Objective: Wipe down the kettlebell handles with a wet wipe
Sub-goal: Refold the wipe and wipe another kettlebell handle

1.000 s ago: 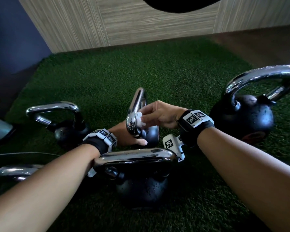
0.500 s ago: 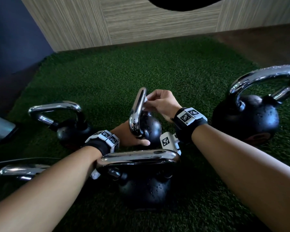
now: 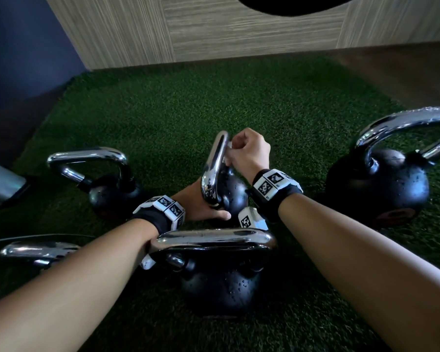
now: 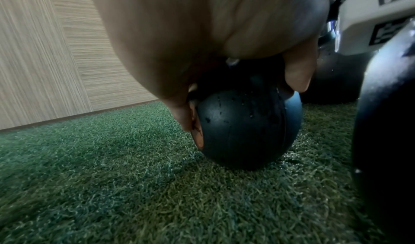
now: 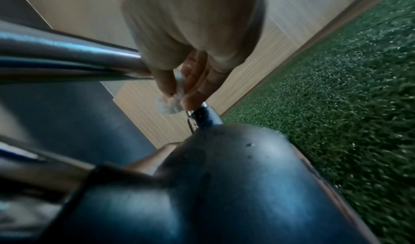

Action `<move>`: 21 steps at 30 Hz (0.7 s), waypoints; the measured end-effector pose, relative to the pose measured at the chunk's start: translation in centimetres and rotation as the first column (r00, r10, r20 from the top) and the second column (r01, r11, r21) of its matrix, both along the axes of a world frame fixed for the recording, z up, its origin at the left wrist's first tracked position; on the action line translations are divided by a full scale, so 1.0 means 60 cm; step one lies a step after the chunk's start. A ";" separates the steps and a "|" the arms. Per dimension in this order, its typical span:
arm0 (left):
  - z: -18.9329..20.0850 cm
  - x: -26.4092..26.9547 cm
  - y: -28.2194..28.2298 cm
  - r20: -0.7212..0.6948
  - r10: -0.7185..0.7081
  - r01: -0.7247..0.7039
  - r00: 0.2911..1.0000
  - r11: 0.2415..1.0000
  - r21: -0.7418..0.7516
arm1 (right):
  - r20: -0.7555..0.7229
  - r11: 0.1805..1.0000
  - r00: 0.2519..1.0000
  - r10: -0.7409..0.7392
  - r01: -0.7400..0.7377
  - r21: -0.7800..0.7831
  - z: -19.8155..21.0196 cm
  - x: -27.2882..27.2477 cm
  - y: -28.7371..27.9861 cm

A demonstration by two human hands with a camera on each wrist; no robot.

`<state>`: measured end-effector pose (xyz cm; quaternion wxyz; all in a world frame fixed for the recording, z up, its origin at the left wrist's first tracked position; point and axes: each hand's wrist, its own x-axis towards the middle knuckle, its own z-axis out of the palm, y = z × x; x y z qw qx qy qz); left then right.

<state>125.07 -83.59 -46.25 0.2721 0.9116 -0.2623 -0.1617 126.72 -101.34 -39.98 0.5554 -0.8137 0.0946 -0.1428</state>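
Note:
A small black kettlebell (image 3: 230, 191) with a chrome handle (image 3: 214, 163) stands on the green turf in the middle. My left hand (image 3: 201, 207) grips its round body (image 4: 247, 129) from the near left side, thumb and fingers curled round it. My right hand (image 3: 247, 151) is at the far upper end of the handle, pinching a crumpled white wet wipe (image 5: 170, 104) against the chrome bar. In the head view only a sliver of the wipe (image 3: 228, 146) shows beside the fingers.
Other wet black kettlebells with chrome handles stand around: a big one (image 3: 381, 189) at right, one (image 3: 112, 189) at left, one (image 3: 219, 280) just under my forearms, another handle (image 3: 36, 250) at lower left. A wood-grain wall (image 3: 239, 26) borders the turf (image 3: 214, 102).
My right hand with the wipe has slid up the chrome handle from its near lower bend to its far upper end. The left hand has kept its hold on the ball.

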 end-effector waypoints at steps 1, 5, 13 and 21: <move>-0.001 0.001 0.002 -0.021 0.010 -0.010 1.000 1.000 -0.013 | -0.025 1.000 1.000 -0.009 0.008 -0.012 0.002 0.002 0.004; -0.004 0.006 0.000 -0.052 0.033 -0.034 0.998 0.999 -0.027 | -0.026 0.996 0.998 -0.053 0.051 -0.071 0.005 0.013 0.010; -0.015 0.014 0.005 -0.017 -0.011 0.012 1.000 1.000 0.020 | -0.197 0.991 0.980 0.012 -0.038 -0.127 -0.001 0.012 0.005; 0.020 0.000 0.005 0.053 -0.084 0.078 0.995 0.991 0.105 | -0.220 0.976 0.968 0.117 -0.153 -0.158 0.050 -0.014 -0.053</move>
